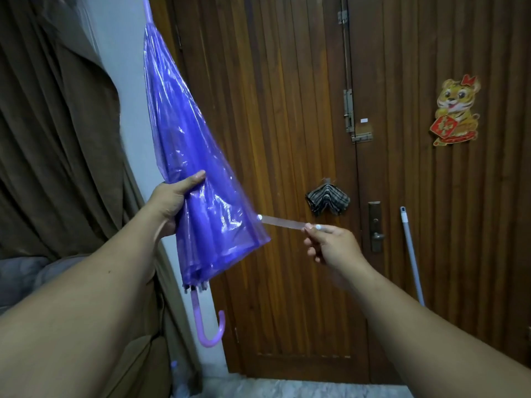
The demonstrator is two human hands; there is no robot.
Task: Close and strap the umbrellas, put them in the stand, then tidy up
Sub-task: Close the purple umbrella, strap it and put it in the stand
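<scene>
I have the purple umbrella (184, 156) up in front of me, left of the wooden door (287, 139), tip high and its hooked handle (211, 328) hanging low and near. My left hand (172, 202) wraps the folded canopy a little below its middle, thumb across the front and the fingers curled behind, out of sight. My right hand (330, 242) pinches the free end of the strap (283, 222), drawn out taut to the right from its anchor on the canopy's edge.

The canopy looks like thin, glossy plastic film: light, soft, probably slippery, and bulging loosely toward the bottom where the folds are not gathered. I judge the ribs inside give the only stiffness, so squeezing over them is the safe hold; the film alone would slide or crease. The strap seems thin and flexible, best held right at its end near the white snap (318, 226), and pulled gently, since its anchor in the film could tear.
</scene>
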